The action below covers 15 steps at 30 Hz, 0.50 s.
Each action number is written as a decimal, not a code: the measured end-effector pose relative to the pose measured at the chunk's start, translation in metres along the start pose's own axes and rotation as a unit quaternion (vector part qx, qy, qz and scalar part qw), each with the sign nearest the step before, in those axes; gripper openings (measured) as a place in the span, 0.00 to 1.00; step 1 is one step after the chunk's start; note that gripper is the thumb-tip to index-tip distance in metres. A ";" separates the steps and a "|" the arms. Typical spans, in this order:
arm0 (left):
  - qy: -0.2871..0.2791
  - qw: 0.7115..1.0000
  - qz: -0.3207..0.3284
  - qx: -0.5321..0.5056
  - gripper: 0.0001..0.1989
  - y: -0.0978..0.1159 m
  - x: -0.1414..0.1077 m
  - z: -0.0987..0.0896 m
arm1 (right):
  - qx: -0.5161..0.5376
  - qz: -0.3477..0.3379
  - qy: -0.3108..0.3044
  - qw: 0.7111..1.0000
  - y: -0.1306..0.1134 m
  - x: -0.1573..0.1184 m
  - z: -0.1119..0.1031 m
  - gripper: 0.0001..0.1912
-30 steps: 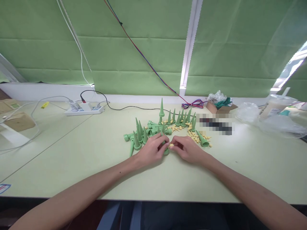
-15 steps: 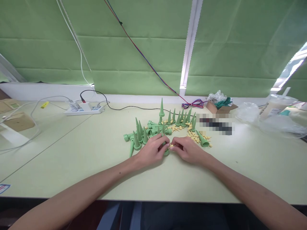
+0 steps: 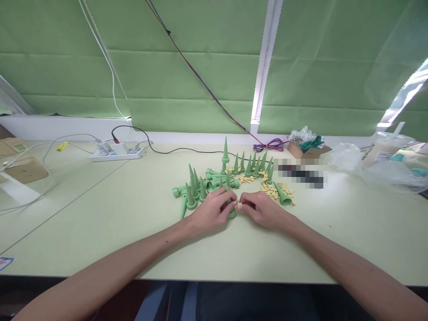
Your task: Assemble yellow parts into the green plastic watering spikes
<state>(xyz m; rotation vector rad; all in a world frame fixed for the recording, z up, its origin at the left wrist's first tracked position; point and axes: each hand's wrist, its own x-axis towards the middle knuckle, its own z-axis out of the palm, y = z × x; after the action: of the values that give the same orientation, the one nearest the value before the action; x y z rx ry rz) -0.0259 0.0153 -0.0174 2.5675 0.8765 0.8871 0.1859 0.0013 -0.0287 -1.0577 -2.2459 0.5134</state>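
Observation:
My left hand (image 3: 216,207) is closed round a green cone (image 3: 232,214), whose wide base shows below the fingers. Pinched in the fingertips of my right hand (image 3: 262,208) is a small yellow piece (image 3: 239,204), right beside the cone. The two hands nearly touch. Behind them several green cones (image 3: 257,167) stand upright in a curved row, and other green parts (image 3: 214,174) lie in a heap to the left. Small yellow pieces (image 3: 269,190) are scattered among the cones. One green cone (image 3: 283,195) lies on its side to the right.
A white power strip (image 3: 117,154) with cables is on the table (image 3: 100,232) at the back left, near brown boxes (image 3: 27,170). An open cardboard box (image 3: 309,154), plastic bags (image 3: 346,157) and a drink cup (image 3: 384,147) stand at the right.
My right hand has shifted very slightly, and less of the yellow piece shows between its fingertips. My left hand stays round the cone.

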 end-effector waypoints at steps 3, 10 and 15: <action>0.001 1.000 0.002 -0.001 0.09 0.001 0.000 0.000 | 0.002 -0.005 0.000 1.000 0.001 0.000 0.000 0.11; 0.000 1.000 0.002 -0.001 0.09 0.002 0.000 -0.001 | 0.001 -0.019 -0.003 1.000 0.001 0.000 -0.001 0.12; -0.001 1.000 0.000 -0.003 0.09 0.001 0.000 -0.001 | 0.000 -0.026 -0.006 1.000 0.000 0.001 -0.001 0.14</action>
<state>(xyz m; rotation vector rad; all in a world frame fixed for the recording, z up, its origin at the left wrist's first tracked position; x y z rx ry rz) -0.0260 0.0141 -0.0166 2.5632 0.8718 0.8847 0.1863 0.0021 -0.0277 -0.9951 -2.2774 0.4994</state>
